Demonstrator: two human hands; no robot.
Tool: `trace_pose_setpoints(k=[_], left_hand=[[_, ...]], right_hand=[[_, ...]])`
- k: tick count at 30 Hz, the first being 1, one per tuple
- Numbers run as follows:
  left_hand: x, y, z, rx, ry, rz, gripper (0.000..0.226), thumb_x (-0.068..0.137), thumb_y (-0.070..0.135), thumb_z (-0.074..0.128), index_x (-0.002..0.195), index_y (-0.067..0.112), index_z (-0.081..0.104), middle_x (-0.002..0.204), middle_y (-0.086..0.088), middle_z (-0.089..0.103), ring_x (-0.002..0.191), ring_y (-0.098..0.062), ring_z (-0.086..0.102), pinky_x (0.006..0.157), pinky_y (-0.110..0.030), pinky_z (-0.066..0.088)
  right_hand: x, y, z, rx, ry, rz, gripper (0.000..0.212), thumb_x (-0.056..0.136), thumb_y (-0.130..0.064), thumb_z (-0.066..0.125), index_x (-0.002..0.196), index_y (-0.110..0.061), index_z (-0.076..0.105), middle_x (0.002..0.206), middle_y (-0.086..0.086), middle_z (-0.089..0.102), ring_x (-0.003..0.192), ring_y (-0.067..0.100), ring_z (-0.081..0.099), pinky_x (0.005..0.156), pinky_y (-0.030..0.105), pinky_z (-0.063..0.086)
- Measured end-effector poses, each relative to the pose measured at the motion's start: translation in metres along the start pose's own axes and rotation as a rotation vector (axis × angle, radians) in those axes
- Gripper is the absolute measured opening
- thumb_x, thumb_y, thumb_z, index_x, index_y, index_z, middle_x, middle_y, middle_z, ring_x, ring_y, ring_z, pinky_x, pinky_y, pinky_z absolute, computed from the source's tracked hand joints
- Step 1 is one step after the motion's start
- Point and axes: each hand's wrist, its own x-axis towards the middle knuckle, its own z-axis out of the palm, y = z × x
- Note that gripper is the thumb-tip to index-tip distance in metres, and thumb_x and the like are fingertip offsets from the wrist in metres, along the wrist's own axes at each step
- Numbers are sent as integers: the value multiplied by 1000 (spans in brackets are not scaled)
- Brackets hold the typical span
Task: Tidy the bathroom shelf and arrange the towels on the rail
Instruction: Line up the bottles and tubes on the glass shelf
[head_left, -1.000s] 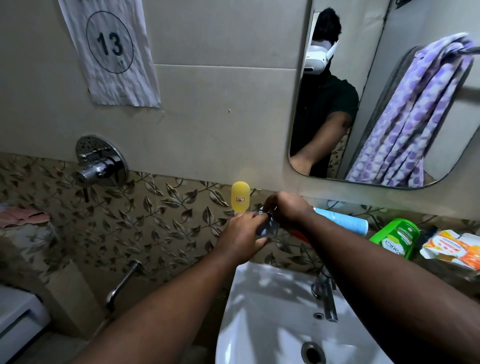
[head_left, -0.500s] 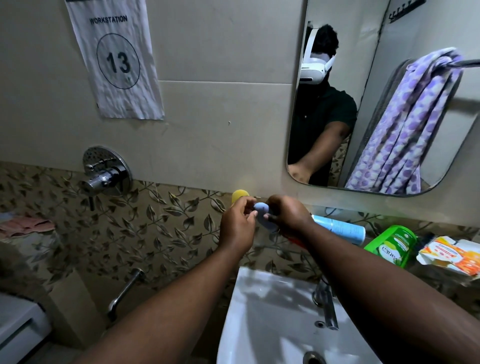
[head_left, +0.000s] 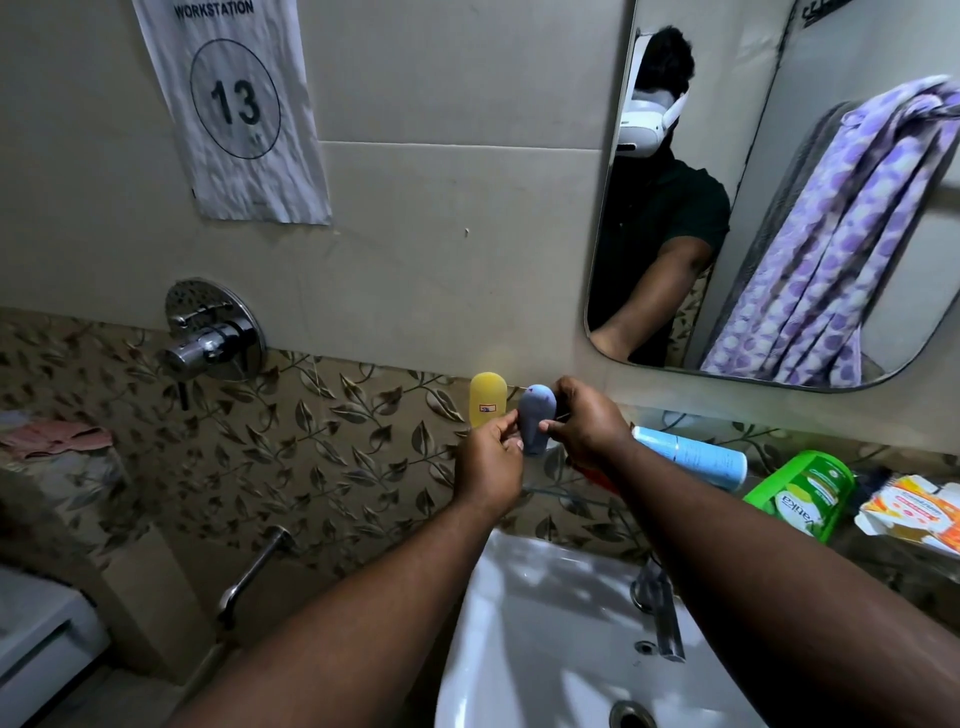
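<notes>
A small blue-grey bottle (head_left: 536, 422) stands upright at the left end of the glass shelf (head_left: 878, 558), beside a yellow bottle (head_left: 487, 399). My left hand (head_left: 488, 460) pinches its left side and my right hand (head_left: 584, 423) grips its right side. On the shelf to the right lie a light blue tube (head_left: 691, 454) on its side, a green jar (head_left: 802, 493) tipped over and an orange-and-white packet (head_left: 914, 512). The mirror (head_left: 769, 187) reflects a purple spotted towel (head_left: 841, 244) hanging bunched on a rail.
A white basin (head_left: 545, 623) with a chrome tap (head_left: 657, 605) sits under my arms. A chrome mixer valve (head_left: 213, 338) and a spout (head_left: 254, 571) are on the left wall. A pink cloth (head_left: 57, 436) lies at the far left, and a paper sign marked 13 (head_left: 234, 104) hangs above.
Both hands have raised the blue-grey bottle and turned it upright next to the yellow bottle. The camera view has tilted up slightly.
</notes>
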Motion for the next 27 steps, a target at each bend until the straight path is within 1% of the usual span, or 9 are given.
trace_pose_setpoints(k=[5,8,10,12,14,16,19,22,27], left_hand=[[-2,-1,0,3,-4,-4,47,96,4,58,141,16,60,129,0,71,115,-10,65,94,-19,48],[-2,0,2,-31,-51,-7,53,95,1,60,147,9,53,135,-6,68,115,-8,63,85,-3,44],[-3,0,5,-50,-95,-12,57,94,-3,59,150,8,49,140,-7,64,120,-8,62,81,4,43],[-5,1,6,-13,-102,11,60,92,-1,60,150,13,50,138,-2,66,120,-7,62,86,1,44],[-7,2,8,-12,-107,39,59,90,1,63,147,17,54,133,1,68,118,-9,65,98,-17,51],[-7,2,10,-20,-113,47,54,90,3,66,142,19,58,127,5,71,115,-9,67,102,-27,52],[-7,2,12,11,-98,41,34,92,11,68,119,32,66,100,25,70,95,8,65,82,-15,50],[-6,3,12,46,-77,34,23,95,17,66,106,36,64,89,23,67,87,5,62,70,-16,45],[-5,2,13,56,-2,8,19,95,14,64,110,24,71,87,18,67,84,-5,63,69,-20,47]], right_hand=[[0,-2,0,-8,-25,13,32,76,-14,84,97,-19,60,94,3,72,89,26,66,78,38,55],[-2,-4,-2,-30,-62,-8,35,68,-11,85,94,-19,62,91,3,73,87,26,68,74,38,55],[-3,-2,-4,-16,-93,-17,38,64,-5,79,97,-18,65,92,1,75,88,24,70,75,38,58],[-2,0,-7,-3,-125,-34,43,67,-3,75,105,-21,68,97,-4,75,90,18,70,72,27,57],[-2,-1,-11,4,-154,-62,51,72,-4,76,118,-24,67,102,-9,72,94,12,69,71,16,52],[-1,-1,-15,35,-180,-82,60,74,-2,77,129,-22,65,111,-8,71,102,12,68,85,22,54],[0,1,-19,39,-192,-97,50,76,-2,77,120,-22,65,118,-1,72,109,18,68,96,37,56],[-1,3,-20,28,-180,-86,40,78,-10,82,108,-26,61,114,-1,73,104,20,69,92,41,57],[0,6,-15,38,-125,-14,33,80,-17,84,92,-27,55,96,0,75,89,26,72,77,44,61]])
